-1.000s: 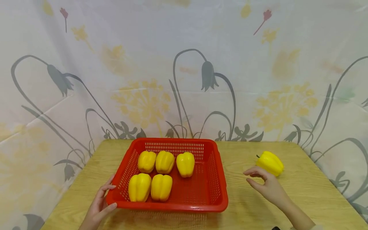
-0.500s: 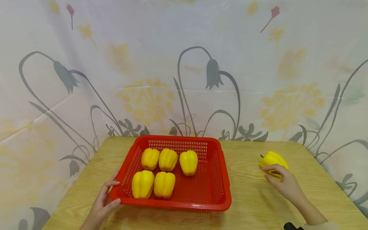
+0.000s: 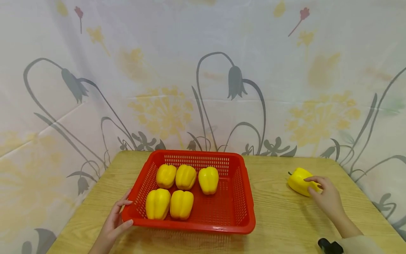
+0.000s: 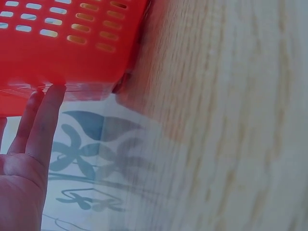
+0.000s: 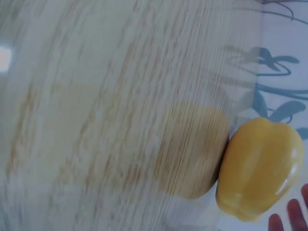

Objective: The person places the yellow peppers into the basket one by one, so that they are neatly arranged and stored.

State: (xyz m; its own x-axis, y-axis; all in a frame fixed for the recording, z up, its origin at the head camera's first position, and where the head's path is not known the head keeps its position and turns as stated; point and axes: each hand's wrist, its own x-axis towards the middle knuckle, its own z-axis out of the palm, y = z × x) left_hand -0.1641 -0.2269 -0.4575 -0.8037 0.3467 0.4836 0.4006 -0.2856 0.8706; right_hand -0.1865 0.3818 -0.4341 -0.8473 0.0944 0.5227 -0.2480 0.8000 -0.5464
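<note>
A red plastic basket (image 3: pixel 219 229) stands on the table with several yellow bell peppers (image 3: pixel 182 204) inside, mostly on its left side. My left hand (image 3: pixel 111 222) holds the basket's near left corner, thumb at the front rim and fingers along the left side. In the left wrist view, the fingers (image 4: pixel 45 122) touch the basket's outer wall (image 4: pixel 67 57). Another yellow bell pepper (image 3: pixel 297 181) lies on its side at the right, its dark stem pointing left. My right hand (image 3: pixel 328 199) hovers at this pepper's right end, fingers loosely bent. The right wrist view shows fingertips (image 5: pixel 296 216) beside the pepper (image 5: pixel 260 168), apart from it.
The wooden table (image 3: pixel 269 204) ends at a flower-printed cloth (image 3: pixel 177 70) behind and along the sides. A black device (image 3: pixel 330 246) sits by the right sleeve (image 3: pixel 358 245).
My right hand has moved rightward, from left of the lone pepper to its right end. The head view has shifted slightly. My left hand keeps its hold on the basket corner.
</note>
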